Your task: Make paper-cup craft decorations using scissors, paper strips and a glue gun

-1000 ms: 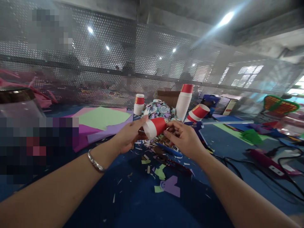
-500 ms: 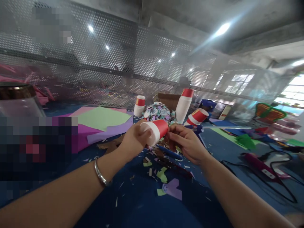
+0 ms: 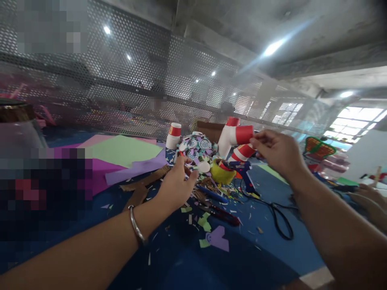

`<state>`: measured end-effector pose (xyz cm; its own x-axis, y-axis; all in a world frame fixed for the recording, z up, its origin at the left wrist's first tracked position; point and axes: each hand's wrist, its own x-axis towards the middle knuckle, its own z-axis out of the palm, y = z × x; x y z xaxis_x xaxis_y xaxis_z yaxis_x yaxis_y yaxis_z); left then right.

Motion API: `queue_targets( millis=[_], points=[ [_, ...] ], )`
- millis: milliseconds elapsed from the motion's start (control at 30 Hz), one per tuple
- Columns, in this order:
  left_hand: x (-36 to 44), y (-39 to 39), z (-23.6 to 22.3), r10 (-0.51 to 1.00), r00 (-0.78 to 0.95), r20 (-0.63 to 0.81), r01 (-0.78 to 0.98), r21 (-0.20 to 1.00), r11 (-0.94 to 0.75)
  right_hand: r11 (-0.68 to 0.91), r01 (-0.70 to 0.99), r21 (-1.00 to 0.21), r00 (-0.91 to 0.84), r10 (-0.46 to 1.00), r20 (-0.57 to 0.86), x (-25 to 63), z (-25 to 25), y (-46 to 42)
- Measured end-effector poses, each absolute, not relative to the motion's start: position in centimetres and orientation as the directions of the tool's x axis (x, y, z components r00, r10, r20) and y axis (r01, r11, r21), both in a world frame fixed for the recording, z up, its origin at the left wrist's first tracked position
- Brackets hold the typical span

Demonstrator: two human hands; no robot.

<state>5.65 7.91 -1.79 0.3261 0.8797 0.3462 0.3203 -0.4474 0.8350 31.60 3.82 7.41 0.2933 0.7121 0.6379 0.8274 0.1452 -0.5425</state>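
Right hand (image 3: 279,155) grips cup (image 3: 244,135) by base, not yet set down; left hand (image 3: 177,183) loose, seemingly empty. Scraps (image 3: 204,222) suggest cutting done.

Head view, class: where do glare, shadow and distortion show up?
Head view, glare: the ceiling light throws a slanting streak, and the window at right looks washed out. Head view, shadow: dark shade covers the near part of the blue table. Head view, distortion: both forearms spread toward the lower corners, probably a wide-angle effect.

hd cam, wide | faces fwd/dn | tbl (image 3: 181,268) close below | mesh wall (image 3: 139,80) beyond
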Motion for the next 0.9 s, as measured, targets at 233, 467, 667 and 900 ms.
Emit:
queue_targets(
  millis=[233,467,667,900],
  points=[
    [5.5,7.5,-1.9,0.825,0.401,0.399,0.370,0.753,-0.544,-0.288,0.950,-0.122,0.306,0.774,0.554,36.3,10.4,4.6],
    [5.3,7.7,-2.1,0.803,0.421,0.422,0.387,0.717,-0.580,-0.380,0.922,0.067,0.331,0.868,0.370,37.4,9.8,7.5],
    [5.1,7.5,-2.1,0.777,0.435,0.455,0.393,0.680,-0.619,-0.390,0.912,0.125,0.356,0.906,0.228,36.5,10.1,9.1],
    [5.0,7.0,-2.0,0.690,0.508,0.516,0.386,0.579,-0.718,-0.351,0.916,0.196,0.320,0.932,0.172,35.6,10.0,11.0]
  ],
)
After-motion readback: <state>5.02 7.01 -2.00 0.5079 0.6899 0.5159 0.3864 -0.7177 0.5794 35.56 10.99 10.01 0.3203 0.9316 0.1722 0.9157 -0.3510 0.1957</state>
